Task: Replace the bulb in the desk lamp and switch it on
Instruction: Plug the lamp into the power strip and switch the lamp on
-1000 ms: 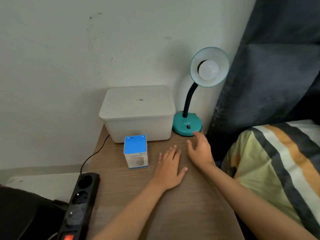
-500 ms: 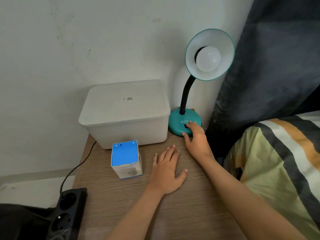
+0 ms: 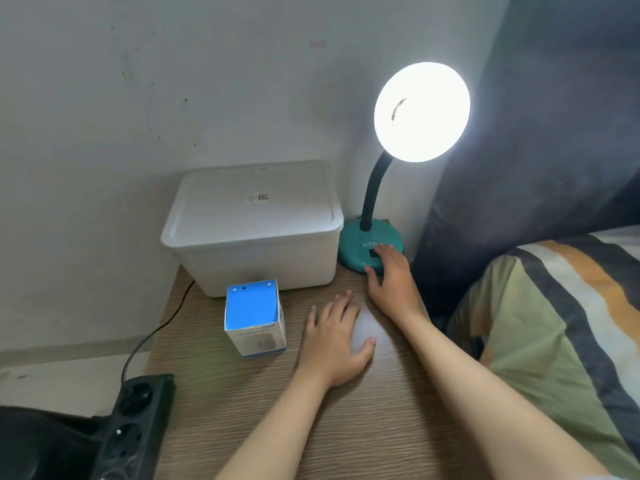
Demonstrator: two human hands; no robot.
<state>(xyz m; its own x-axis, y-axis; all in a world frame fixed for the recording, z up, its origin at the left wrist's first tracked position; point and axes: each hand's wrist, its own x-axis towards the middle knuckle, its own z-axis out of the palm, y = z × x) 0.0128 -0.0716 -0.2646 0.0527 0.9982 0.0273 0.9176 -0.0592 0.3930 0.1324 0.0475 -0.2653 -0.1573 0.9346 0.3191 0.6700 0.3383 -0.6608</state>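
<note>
A teal desk lamp stands at the back right of the wooden table point(image 3: 346, 427); its shade point(image 3: 421, 111) glows bright white, so the bulb inside is lost in glare. My right hand point(image 3: 391, 282) rests on the lamp's round base point(image 3: 356, 242), fingertips on the black switch, holding nothing. My left hand point(image 3: 337, 341) lies flat on the tabletop, fingers spread, empty. A small blue-and-white bulb box point(image 3: 254, 320) stands upright just left of my left hand.
A white lidded plastic bin point(image 3: 254, 226) sits against the wall left of the lamp. A black power strip point(image 3: 133, 427) with its cord lies at the table's left edge. Dark curtain and a striped blanket point(image 3: 571, 323) are on the right.
The lamp has gone from unlit to lit. My right hand moved forward from the tabletop onto the lamp base and its switch. My left hand stayed flat.
</note>
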